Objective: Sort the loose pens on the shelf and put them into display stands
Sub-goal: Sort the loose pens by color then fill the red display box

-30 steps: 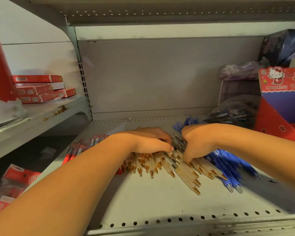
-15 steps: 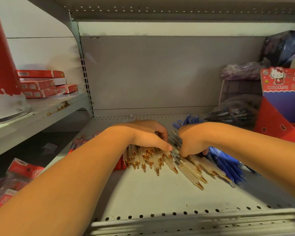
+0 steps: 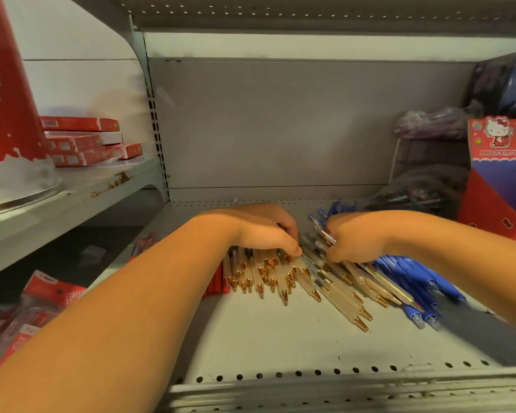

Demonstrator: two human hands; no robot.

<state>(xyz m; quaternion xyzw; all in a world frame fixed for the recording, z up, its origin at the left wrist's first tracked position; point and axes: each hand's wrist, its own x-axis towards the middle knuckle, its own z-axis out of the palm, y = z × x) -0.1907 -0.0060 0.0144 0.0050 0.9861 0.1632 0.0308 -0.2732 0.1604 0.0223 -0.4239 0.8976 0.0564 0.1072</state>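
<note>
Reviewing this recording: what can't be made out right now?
Head view:
- Left hand: fingertips buried among gold-tipped pens; grip unclear.
- Pens in right hand: count hidden by its fingers.
- Red pens: mostly behind left forearm.
- Dark bag: contents dim, blurred.
- Hello Kitty stand: cut by right edge.

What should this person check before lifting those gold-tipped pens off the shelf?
1. Both hands on the gold-tipped pens: left hand and right hand curl over them. Ok.
2. Tips lined up: they fan out unevenly. Not ok.
3. Colours separated: blue pens touch the fan's right side, red pens lie at its left. Not ok.
4. Grip firm underneath: hidden by the hands. Cannot tell.
5. Room in the red display stand at right: interior unseen. Cannot tell.
</note>
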